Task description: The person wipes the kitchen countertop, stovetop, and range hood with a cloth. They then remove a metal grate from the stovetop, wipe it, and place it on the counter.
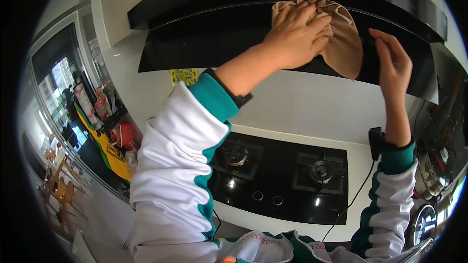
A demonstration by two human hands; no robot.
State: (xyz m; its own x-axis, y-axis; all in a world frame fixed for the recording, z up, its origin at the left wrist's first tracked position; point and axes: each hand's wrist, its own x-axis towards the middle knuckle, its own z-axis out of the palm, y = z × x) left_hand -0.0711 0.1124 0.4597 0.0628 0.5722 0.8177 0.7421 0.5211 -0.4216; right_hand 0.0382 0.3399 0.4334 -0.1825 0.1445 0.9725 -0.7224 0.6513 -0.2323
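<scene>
My left hand (298, 36) presses a crumpled brown cloth (342, 47) against the black front of a range hood (204, 40). The cloth bunches under its fingers, and one loose part hangs down to the right, past the hood's lower edge. My right hand (395, 58) is raised before the right part of the hood, with its fingers bent and nothing seen in them; thumb and forefinger stand apart. Below both arms lies a black two-burner gas hob (281, 175) set in a white countertop.
At the right stand a steel pot with a glass lid (433, 171) and a round lid (424, 223). A black cable (353, 197) crosses the counter's right side. Jars and a red basket (123, 135) stand at the left, near a yellow and green bag (109, 153) and a glass door.
</scene>
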